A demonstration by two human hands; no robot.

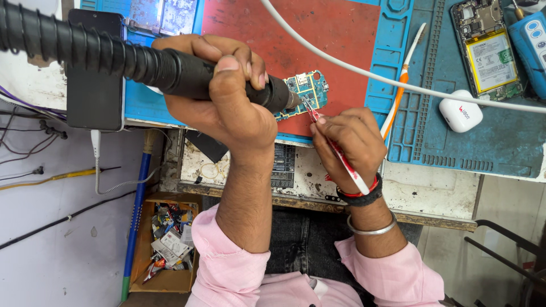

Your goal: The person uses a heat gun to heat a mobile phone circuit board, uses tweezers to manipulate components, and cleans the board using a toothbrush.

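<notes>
Fingers (239, 62) of the left hand (227, 96) are wrapped tight around the black hot-air handle (187, 74), whose ribbed hose (68, 42) runs off away from the knuckles. Beyond the fingertips lies a blue work mat (398, 68) with a red pad (301, 40) on it. An opened phone (489, 51) sits well apart from the right hand (347, 142). Just past the nozzle rests the small green circuit board (307, 91). Right-hand fingers pinch red-and-white tweezers (335, 150), their tips touching the board's near edge.
</notes>
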